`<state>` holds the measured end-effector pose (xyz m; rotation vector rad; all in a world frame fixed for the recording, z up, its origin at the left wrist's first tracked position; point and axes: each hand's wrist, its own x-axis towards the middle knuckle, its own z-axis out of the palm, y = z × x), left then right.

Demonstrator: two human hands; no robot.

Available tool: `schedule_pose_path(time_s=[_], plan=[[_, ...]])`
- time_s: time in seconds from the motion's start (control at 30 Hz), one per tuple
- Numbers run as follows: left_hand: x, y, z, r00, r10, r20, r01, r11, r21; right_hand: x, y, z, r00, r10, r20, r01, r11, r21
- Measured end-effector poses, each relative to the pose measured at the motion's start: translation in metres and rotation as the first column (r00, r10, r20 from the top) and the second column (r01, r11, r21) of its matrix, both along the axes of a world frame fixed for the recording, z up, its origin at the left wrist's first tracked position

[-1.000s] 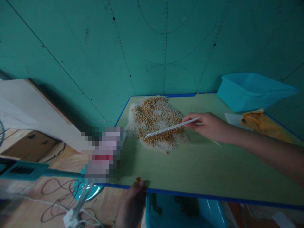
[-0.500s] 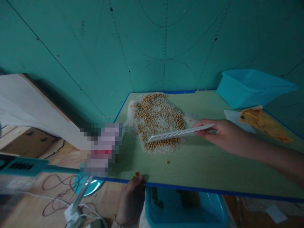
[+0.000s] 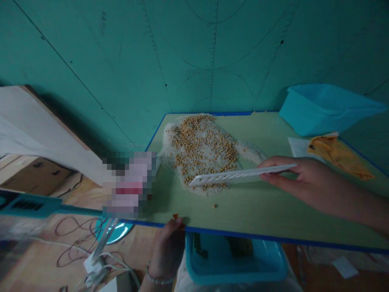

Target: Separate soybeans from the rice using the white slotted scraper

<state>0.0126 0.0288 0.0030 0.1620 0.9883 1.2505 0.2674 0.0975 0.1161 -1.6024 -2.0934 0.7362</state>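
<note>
Over the near side of a heap of yellow soybeans mixed with white grains is a thin white slotted plate. My right hand pinches this plate near its right end, thumb and fingers closed. The plate is tilted, seen almost edge-on, and hides part of the heap. Whether its lower edge touches the grains I cannot tell. At the front edge of the pale green tabletop, my left hand grips the blue rim, thumb on top and the other fingers hidden below. A small orange piece lies by that thumb.
A turquoise bin stands at the back right, beside an orange cloth. Below the front edge is a blue tub with dark contents. A phone-like pixelated object stands at the left. Cables lie on the floor.
My right hand has shifted right and slightly towards me with the plate, which covers more of the heap's front beans. My left hand stays at the rim. The view has tipped slightly.
</note>
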Motion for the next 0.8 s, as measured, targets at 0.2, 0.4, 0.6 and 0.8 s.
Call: schedule_pose_path(time_s=[0.2, 0.4, 0.6, 0.8], plan=[[-0.001, -0.002, -0.002, 1.000, -0.018, -0.012, 0.018, 1.000, 0.000, 0.011, -0.029, -0.010, 1.000, 0.031, 0.000, -0.030, 0.991, 0.127], [0.003, 0.000, 0.002, 1.000, 0.021, -0.018, -0.021, 1.000, -0.002, 0.020, -0.057, -0.026, 0.990, 0.137, 0.037, -0.142, 0.965, 0.220], [0.002, 0.002, 0.001, 1.000, -0.005, -0.004, 0.005, 1.000, 0.002, 0.003, -0.051, -0.029, 0.966, 0.226, 0.126, -0.256, 0.904, 0.343], [-0.002, -0.001, -0.004, 0.998, -0.066, -0.014, 0.067, 0.997, 0.025, -0.013, -0.030, -0.033, 0.925, 0.273, 0.262, -0.368, 0.816, 0.447]])
